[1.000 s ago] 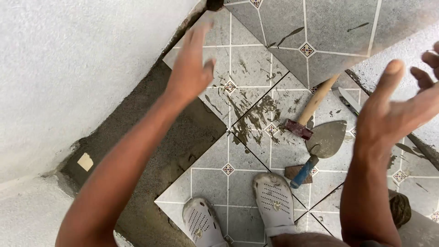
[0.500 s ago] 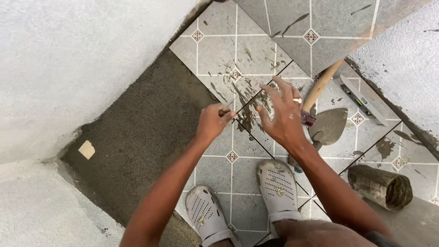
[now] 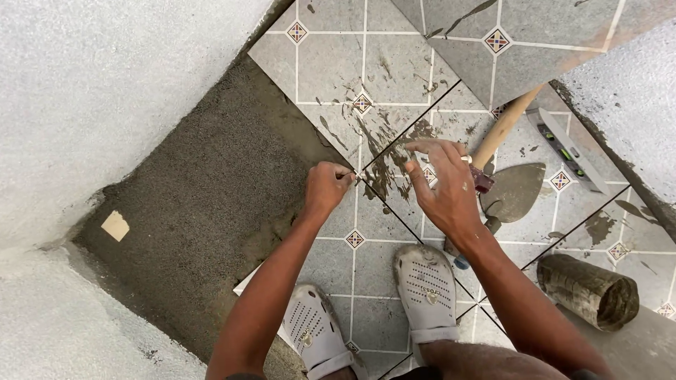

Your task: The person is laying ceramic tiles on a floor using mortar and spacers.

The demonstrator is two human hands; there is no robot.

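Item, nearest us: two pale perforated clogs (image 3: 426,288), standing on grey patterned floor tiles (image 3: 355,281); both sit below the fingers, toward us.

Item: our left hand (image 3: 325,188), fingers clenched into a loose fist, thumb and forefinger pinched at a thin, pale, string-like thing (image 3: 352,175) held at the fingertips; too small to identify; it sits directly over the tile joint (image 3: 394,151) where mortar smears darken the surface.

Item: our right hand (image 3: 442,190), just beside the left but apart from it; fingers spread and bent, grasping nothing that we can see; a ring on one finger; fingertips hover over the mortar smears (image 3: 387,172) on the tiles.

Item, right of the right fingers: a trowel (image 3: 512,191) lying flat, blade grey with mortar; a wooden-handled hammer (image 3: 501,134) partly behind the hand; a spirit level (image 3: 567,149) beyond the trowel.

Item, right and toward us: a dirty cylindrical roll (image 3: 589,291) lying on its side.

Item, left of the left fingers: a bare mortar bed (image 3: 190,204), dark and rough, with a small pale fragment (image 3: 115,226) on it.

Item, farthest: a loose tile (image 3: 507,42) overlapping the laid ones, beyond both hands; rough white walls (image 3: 91,91) flanking.
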